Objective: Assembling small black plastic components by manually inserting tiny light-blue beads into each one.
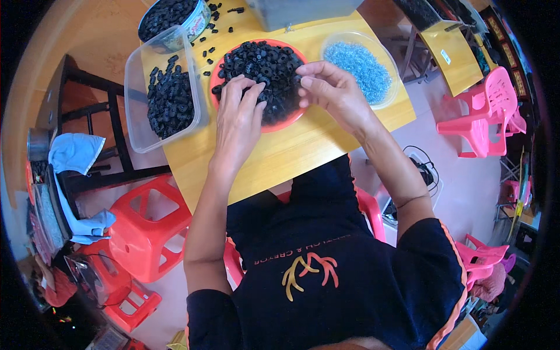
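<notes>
A red round bowl (291, 121) on the yellow table holds a heap of small black plastic pieces (268, 64), some of them round and ring-like. My left hand (238, 116) is over the bowl's left side, its fingers bent down at the heap. What its fingertips hold, if anything, is hidden. At the bowl's right rim, my right hand (333, 93) pinches a small black plastic piece (298, 78) between thumb and index finger, its other fingers curled. Close to that hand stands a clear round tub (395, 79) of small translucent blue pieces (359, 70).
A clear rectangular container (135, 125) with more black pieces stands left of the bowl. Behind it is a round tin (201, 20) of black pieces, with several loose beside it. A grey box (303, 14) sits at the table's far edge. Red stools (149, 233) and pink chairs (478, 122) stand around.
</notes>
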`<action>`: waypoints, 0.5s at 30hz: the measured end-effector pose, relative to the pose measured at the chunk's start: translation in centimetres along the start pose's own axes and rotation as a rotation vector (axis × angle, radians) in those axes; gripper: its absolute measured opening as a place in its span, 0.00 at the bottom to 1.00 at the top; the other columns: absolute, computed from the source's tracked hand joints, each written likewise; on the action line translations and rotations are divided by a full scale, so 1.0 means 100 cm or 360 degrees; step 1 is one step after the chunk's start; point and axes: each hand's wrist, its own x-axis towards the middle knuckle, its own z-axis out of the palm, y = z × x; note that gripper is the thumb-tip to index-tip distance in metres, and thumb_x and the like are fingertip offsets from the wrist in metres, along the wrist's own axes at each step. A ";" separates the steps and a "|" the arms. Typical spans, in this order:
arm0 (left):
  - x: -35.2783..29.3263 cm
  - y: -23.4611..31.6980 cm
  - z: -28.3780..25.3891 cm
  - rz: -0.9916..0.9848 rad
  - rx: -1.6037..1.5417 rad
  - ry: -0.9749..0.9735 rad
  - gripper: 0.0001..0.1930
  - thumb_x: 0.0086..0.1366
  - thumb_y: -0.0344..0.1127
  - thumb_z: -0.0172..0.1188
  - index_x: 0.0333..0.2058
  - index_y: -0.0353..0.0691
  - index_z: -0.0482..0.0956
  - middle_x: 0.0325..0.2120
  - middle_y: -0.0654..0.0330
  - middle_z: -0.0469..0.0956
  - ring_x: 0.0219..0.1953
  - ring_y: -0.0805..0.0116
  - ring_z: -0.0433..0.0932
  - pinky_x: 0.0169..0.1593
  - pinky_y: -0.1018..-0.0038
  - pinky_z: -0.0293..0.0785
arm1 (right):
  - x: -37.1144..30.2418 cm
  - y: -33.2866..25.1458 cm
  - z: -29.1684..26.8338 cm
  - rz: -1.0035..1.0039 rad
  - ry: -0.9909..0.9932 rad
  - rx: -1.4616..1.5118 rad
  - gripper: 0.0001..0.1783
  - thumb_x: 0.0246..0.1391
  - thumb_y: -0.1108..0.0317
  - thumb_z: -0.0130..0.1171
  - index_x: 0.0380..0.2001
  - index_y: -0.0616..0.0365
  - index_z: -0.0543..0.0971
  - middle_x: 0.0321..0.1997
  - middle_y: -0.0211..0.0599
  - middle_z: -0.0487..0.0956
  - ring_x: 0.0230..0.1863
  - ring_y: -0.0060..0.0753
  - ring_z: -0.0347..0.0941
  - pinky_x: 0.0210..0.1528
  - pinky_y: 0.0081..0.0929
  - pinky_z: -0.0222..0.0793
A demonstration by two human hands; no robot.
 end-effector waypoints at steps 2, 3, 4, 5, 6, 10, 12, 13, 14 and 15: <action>-0.003 -0.001 0.000 -0.0004 -0.0068 -0.0068 0.16 0.57 0.23 0.59 0.46 0.36 0.76 0.46 0.51 0.72 0.55 0.50 0.68 0.58 0.60 0.64 | -0.001 -0.003 0.005 0.0146 -0.0023 0.0321 0.12 0.59 0.71 0.57 0.46 0.61 0.75 0.36 0.31 0.77 0.35 0.22 0.76 0.37 0.22 0.77; -0.003 -0.001 0.001 -0.0001 -0.0075 -0.0072 0.16 0.57 0.23 0.59 0.46 0.36 0.76 0.46 0.51 0.72 0.55 0.50 0.68 0.58 0.60 0.64 | 0.000 -0.001 0.004 0.0146 -0.0015 0.0319 0.12 0.59 0.71 0.57 0.46 0.61 0.75 0.36 0.31 0.77 0.35 0.22 0.76 0.37 0.22 0.77; -0.002 -0.001 0.000 0.0087 -0.0020 -0.0046 0.17 0.58 0.23 0.59 0.47 0.37 0.76 0.46 0.52 0.73 0.55 0.51 0.69 0.58 0.60 0.65 | 0.000 0.001 0.003 0.0172 -0.0076 0.0459 0.13 0.58 0.71 0.58 0.46 0.60 0.75 0.36 0.31 0.77 0.35 0.22 0.76 0.38 0.22 0.77; -0.001 0.000 0.000 0.0175 0.0036 -0.0020 0.17 0.58 0.23 0.58 0.48 0.37 0.77 0.47 0.52 0.73 0.55 0.52 0.69 0.57 0.61 0.65 | 0.001 0.003 0.003 0.0198 -0.0138 0.0599 0.13 0.58 0.71 0.58 0.46 0.60 0.75 0.36 0.31 0.77 0.36 0.22 0.76 0.38 0.23 0.77; 0.001 0.003 -0.002 0.0177 0.0031 -0.0023 0.17 0.58 0.23 0.58 0.48 0.37 0.77 0.47 0.52 0.73 0.55 0.52 0.69 0.57 0.61 0.65 | 0.000 0.005 0.003 0.0198 -0.0132 0.0599 0.13 0.58 0.71 0.58 0.46 0.60 0.75 0.36 0.31 0.77 0.36 0.22 0.76 0.38 0.23 0.77; 0.004 0.020 -0.006 0.0155 -0.0171 0.0168 0.16 0.58 0.23 0.59 0.47 0.37 0.78 0.42 0.55 0.77 0.49 0.58 0.73 0.54 0.66 0.68 | -0.003 0.006 0.008 0.0217 -0.0218 0.0626 0.14 0.56 0.72 0.60 0.46 0.59 0.76 0.36 0.31 0.78 0.36 0.21 0.76 0.38 0.22 0.77; 0.001 0.033 -0.008 -0.0164 -0.0699 0.0196 0.15 0.55 0.22 0.62 0.43 0.36 0.79 0.37 0.55 0.76 0.41 0.61 0.76 0.46 0.69 0.72 | -0.007 0.004 0.014 0.0188 -0.0243 0.0600 0.14 0.56 0.72 0.60 0.46 0.59 0.76 0.36 0.32 0.78 0.36 0.21 0.76 0.38 0.22 0.77; 0.000 0.037 -0.009 -0.0191 -0.0776 0.0186 0.12 0.59 0.24 0.62 0.43 0.35 0.79 0.36 0.59 0.75 0.38 0.71 0.74 0.44 0.77 0.71 | -0.009 0.003 0.017 0.0146 -0.0239 0.0489 0.13 0.56 0.72 0.60 0.45 0.59 0.76 0.36 0.32 0.78 0.36 0.21 0.76 0.38 0.21 0.77; -0.001 0.040 -0.009 -0.0193 -0.0776 0.0184 0.12 0.59 0.24 0.62 0.43 0.35 0.79 0.36 0.59 0.75 0.38 0.71 0.74 0.44 0.77 0.71 | -0.011 0.002 0.019 0.0104 -0.0236 0.0378 0.13 0.56 0.72 0.61 0.45 0.59 0.76 0.36 0.32 0.79 0.36 0.21 0.77 0.38 0.21 0.77; -0.003 0.043 -0.009 -0.0224 -0.0817 0.0209 0.11 0.59 0.23 0.62 0.42 0.34 0.79 0.36 0.59 0.75 0.38 0.71 0.74 0.44 0.77 0.71 | -0.011 0.004 0.021 0.0015 -0.0241 0.0348 0.12 0.56 0.73 0.60 0.44 0.60 0.76 0.37 0.32 0.79 0.36 0.21 0.76 0.39 0.20 0.76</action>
